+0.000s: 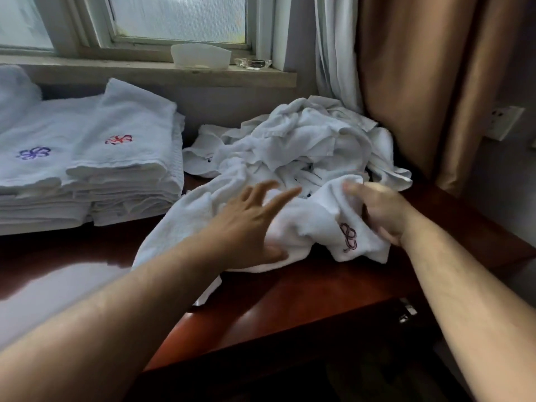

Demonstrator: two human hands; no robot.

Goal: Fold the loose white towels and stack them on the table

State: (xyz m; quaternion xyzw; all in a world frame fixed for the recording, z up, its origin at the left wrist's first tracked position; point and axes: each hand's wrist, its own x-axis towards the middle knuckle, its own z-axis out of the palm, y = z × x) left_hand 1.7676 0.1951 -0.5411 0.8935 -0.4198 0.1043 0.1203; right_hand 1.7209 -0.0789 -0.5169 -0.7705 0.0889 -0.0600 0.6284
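**Two hands on a loose towel, red-brown table by the window**

At 10 o'clock two stacks (pixel 121 158) of folded towels sit side by side on the glossy red-brown table (pixel 290 300). The left one is topped with a blue flower mark, the right with a red one. At 12, a window (pixel 174 18) and its sill (pixel 145 72) hold a white tub (pixel 200 56) and a glass dish (pixel 252 63).

The left hand (pixel 249 227) lies on the crumpled towel (pixel 307 224) at centre, fingers straight and spread. The right hand (pixel 383 213), at 3, grips the towel's right end, fingers curled into the cloth. The pile (pixel 304 140) of loose towels lies at 1, against a white sheer (pixel 333 53) and a tan curtain (pixel 420 82). A socket (pixel 504 123) is on the wall at 2.
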